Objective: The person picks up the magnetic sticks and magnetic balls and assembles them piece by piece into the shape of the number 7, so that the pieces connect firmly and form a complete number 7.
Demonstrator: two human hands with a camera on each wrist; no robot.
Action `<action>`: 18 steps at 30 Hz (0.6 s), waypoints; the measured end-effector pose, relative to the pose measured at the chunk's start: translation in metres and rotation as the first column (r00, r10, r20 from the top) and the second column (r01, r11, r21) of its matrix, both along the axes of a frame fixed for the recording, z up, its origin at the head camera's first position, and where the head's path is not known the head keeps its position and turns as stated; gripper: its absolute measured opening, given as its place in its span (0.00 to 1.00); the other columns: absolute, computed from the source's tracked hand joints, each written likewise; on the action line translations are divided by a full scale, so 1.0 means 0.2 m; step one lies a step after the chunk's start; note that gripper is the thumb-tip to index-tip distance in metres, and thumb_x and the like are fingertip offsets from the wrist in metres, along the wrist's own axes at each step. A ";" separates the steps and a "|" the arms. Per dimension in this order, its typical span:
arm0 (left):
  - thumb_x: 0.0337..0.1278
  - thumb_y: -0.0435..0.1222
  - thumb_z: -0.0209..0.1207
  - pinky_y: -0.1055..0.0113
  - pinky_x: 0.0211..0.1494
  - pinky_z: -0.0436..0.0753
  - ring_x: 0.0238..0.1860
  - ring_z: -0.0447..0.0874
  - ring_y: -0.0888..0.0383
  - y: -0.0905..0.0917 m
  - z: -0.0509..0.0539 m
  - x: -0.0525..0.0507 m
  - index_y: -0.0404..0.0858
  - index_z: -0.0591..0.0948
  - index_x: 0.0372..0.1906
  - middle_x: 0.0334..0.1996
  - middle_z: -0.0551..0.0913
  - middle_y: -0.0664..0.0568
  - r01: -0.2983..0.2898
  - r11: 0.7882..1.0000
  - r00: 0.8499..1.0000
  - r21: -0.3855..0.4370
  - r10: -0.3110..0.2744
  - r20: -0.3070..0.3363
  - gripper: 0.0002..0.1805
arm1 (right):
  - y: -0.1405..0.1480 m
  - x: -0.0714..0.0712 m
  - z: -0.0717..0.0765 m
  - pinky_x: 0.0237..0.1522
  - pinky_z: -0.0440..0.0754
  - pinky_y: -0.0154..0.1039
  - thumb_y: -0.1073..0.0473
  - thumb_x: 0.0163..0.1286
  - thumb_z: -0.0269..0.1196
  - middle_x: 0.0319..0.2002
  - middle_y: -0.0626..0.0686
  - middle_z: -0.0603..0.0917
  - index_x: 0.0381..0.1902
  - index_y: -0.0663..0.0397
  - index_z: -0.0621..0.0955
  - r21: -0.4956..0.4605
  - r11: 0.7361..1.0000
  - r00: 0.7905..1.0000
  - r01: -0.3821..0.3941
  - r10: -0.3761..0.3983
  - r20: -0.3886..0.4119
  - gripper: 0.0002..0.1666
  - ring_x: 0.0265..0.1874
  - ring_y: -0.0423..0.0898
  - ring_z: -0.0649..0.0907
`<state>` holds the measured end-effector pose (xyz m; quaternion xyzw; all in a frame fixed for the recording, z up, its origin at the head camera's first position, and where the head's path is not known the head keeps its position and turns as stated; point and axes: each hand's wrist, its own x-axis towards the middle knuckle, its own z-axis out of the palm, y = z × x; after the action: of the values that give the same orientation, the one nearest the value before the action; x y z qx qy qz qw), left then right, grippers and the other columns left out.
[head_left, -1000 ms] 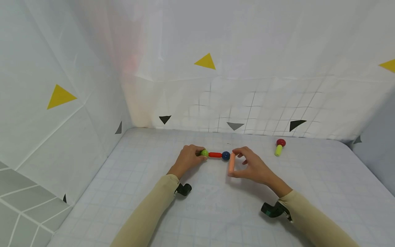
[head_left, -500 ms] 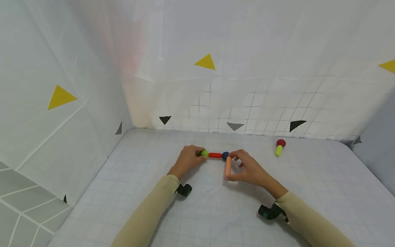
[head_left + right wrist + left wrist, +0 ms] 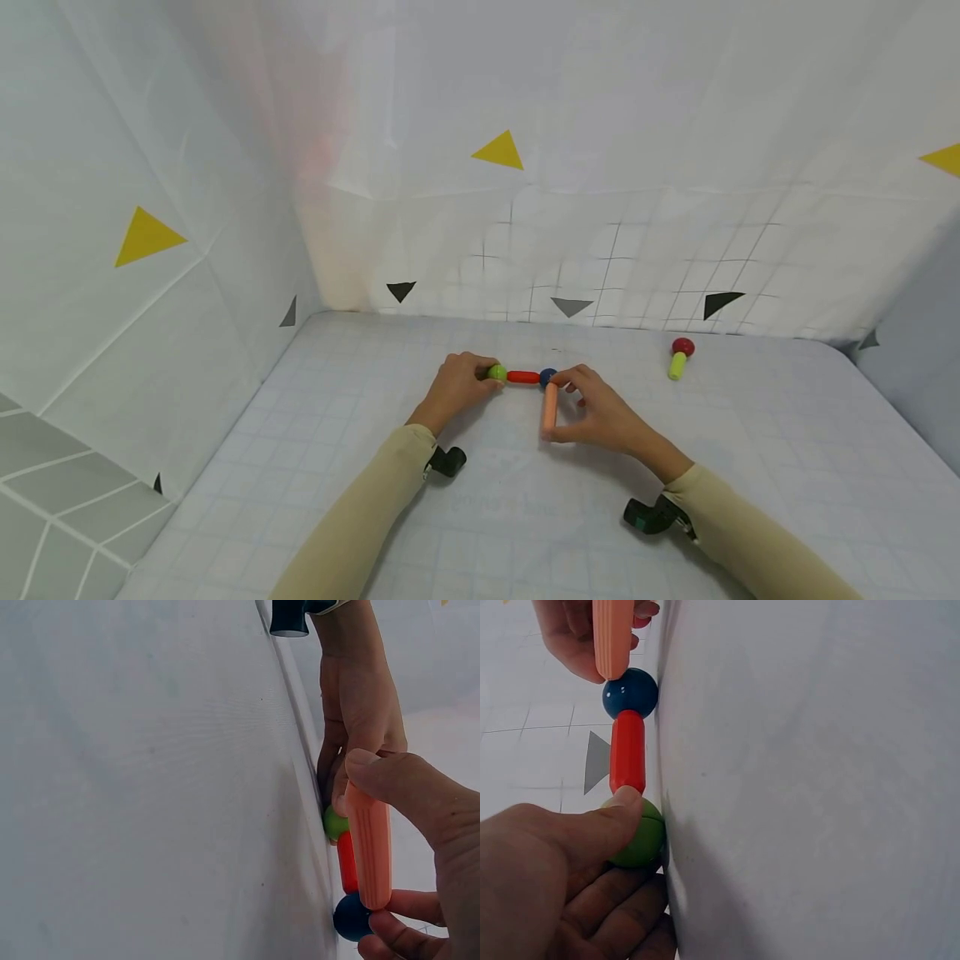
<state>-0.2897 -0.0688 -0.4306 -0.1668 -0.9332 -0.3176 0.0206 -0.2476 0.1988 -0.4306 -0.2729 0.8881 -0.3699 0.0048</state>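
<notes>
A green ball [image 3: 497,373], a red rod [image 3: 522,377] and a dark blue ball [image 3: 548,378] lie joined in a row on the table. My left hand [image 3: 459,388] pinches the green ball between thumb and fingers, also plain in the left wrist view. With thumb and fingertips at its two ends, my right hand [image 3: 596,410] holds an orange ribbed rod [image 3: 550,408]. The rod's far end meets the blue ball [image 3: 630,694]; its near end points toward me. In the right wrist view the orange rod [image 3: 370,851] partly covers the red rod and blue ball.
A dark red ball [image 3: 682,347] with a yellow-green rod [image 3: 677,366] lies at the right rear of the white gridded table [image 3: 510,533]. White sheet walls [image 3: 637,150] with triangle marks stand behind and to the left.
My right hand has moved left and slightly nearer me with the orange rod, bringing its far end from beside the blue ball to its near right side. The left hand has stayed put.
</notes>
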 end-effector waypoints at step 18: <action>0.63 0.39 0.73 0.58 0.54 0.81 0.43 0.79 0.57 0.01 0.02 0.00 0.41 0.88 0.58 0.46 0.89 0.53 -0.022 1.000 0.999 -0.014 0.022 0.027 0.20 | -0.01 -0.01 -0.03 0.51 0.81 0.51 0.45 0.54 0.83 0.54 0.53 0.76 0.62 0.58 0.77 -0.008 1.000 1.000 -0.017 0.017 -0.023 0.44 0.53 0.54 0.75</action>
<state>-0.2890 -0.0667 -0.4274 -0.1523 -0.9373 -0.3132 0.0104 -0.2499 0.1967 -0.4369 -0.2848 0.8842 -0.3702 -0.0033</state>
